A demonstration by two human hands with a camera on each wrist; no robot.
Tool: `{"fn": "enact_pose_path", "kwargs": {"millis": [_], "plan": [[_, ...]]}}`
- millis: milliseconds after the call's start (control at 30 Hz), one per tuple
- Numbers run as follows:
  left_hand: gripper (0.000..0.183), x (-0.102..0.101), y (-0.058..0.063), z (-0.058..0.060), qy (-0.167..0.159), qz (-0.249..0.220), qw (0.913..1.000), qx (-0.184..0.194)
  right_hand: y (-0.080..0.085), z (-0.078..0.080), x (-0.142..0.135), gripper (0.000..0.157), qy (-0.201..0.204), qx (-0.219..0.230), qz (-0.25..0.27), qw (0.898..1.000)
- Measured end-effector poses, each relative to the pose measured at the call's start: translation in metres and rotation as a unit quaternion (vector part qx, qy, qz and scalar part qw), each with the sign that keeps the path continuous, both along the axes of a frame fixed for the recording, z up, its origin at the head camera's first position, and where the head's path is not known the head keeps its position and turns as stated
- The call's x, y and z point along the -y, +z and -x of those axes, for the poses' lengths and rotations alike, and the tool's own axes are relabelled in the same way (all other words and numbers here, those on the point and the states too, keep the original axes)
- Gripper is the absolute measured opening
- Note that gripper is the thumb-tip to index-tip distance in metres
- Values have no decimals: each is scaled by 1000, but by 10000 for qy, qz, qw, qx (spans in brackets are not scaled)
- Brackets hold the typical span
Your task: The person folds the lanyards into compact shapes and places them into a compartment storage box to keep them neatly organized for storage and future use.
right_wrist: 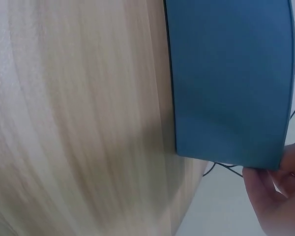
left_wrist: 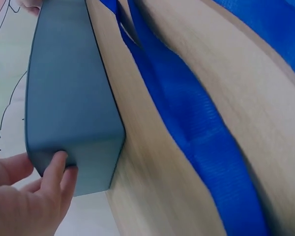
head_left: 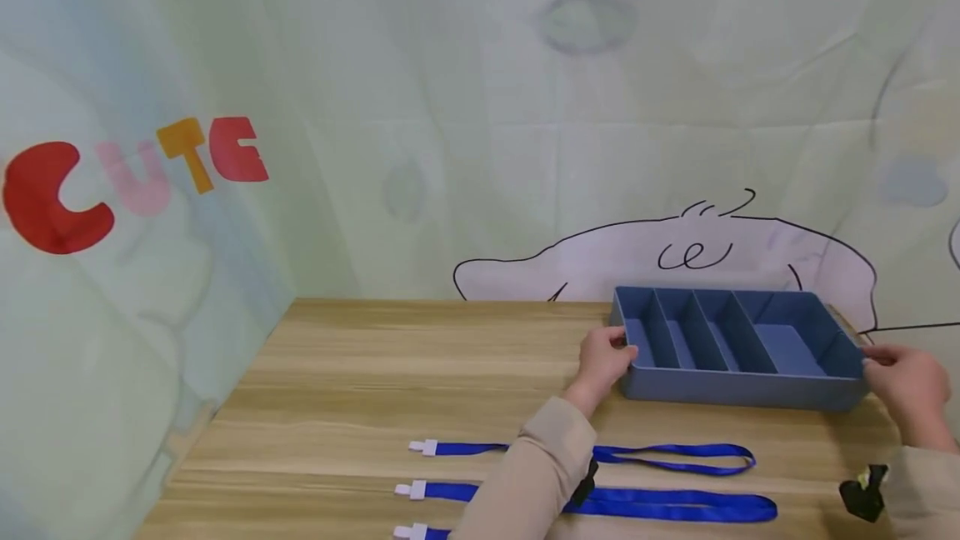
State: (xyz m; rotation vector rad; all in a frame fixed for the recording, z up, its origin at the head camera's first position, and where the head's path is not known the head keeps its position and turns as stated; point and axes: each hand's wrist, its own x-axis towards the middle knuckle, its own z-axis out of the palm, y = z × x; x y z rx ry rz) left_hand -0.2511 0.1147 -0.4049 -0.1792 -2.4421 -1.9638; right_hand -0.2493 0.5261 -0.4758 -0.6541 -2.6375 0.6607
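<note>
Blue lanyards [head_left: 675, 505] lie along the bottom centre. Past those, left hand [head_left: 602, 359] and right hand [head_left: 910, 382] are pinching opposite ends of the divided tray [head_left: 742, 388], right side, near the backdrop [head_left: 480, 148]. Looks like they're positioning it to me; next move calls for keeping it level, then easing off both ends.

L hand [head_left: 602, 362] on blu tray [head_left: 742, 390]

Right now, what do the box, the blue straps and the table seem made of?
Box: probably plastic, matt, with smooth, even walls. Straps: likely woven fabric, slight sheen, fine ribbing visible. Table: wood or wood-look laminate; grain streaks show.
</note>
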Motion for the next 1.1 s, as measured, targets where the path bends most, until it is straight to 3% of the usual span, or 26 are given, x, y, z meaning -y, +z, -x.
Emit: {"fn": "enact_pose_path", "kwargs": {"millis": [167, 367, 567, 667, 800, 933, 1000, 1100], "plan": [[21, 5, 2, 1, 42, 373, 9993, -2, 4, -3, -1, 30, 410, 150, -49, 9990], [25, 16, 3, 3, -118, -89, 9993, 355, 4, -1, -5, 33, 1008, 208, 474, 9936], [30, 30, 2, 1, -277, -360, 9978, 488, 0, 3, -6, 35, 1514, 243, 1220, 9806], [32, 36, 3, -1, -378, -317, 9974, 532, 22, -7, 14, 31, 1644, 413, 1501, 9740], [34, 46, 4, -3, -379, -203, 9968, 676, 49, -25, 49, 29, 1885, 496, 1489, 9694], [38, 61, 4, -4, -426, -295, 9952, 836, 68, -40, 81, 33, 2134, 506, 1376, 9659], [39, 68, 4, -4, -474, -383, 9946, 837, 85, -48, 99, 34, 2221, 648, 1426, 9624], [40, 78, 4, -6, -528, -403, 9940, 864, 87, -49, 105, 35, 2367, 692, 1456, 9581]]}}
